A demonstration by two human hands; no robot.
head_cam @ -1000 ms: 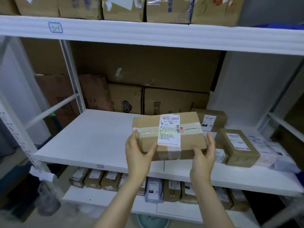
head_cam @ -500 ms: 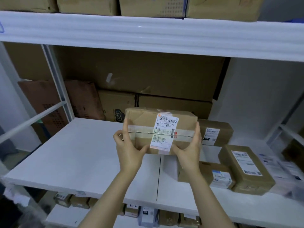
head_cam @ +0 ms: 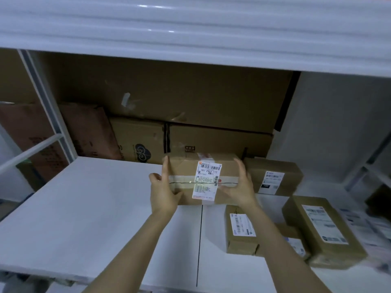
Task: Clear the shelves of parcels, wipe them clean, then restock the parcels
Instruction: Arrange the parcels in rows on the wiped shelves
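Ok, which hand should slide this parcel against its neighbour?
Left, probably: the left hand grips the held parcel at its open end; the right hand lies between it and the neighbouring parcel.

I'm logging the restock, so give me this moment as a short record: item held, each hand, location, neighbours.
item: labelled parcel, brown, taped
left hand: holds its left end
right hand: holds its right end
location: rear of white shelf; resting or lifted, cannot tell
neighbours: rear parcel at its right; upright parcel and large parcel nearer front

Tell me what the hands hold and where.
One parcel: left hand grips its left end, right hand its right end.
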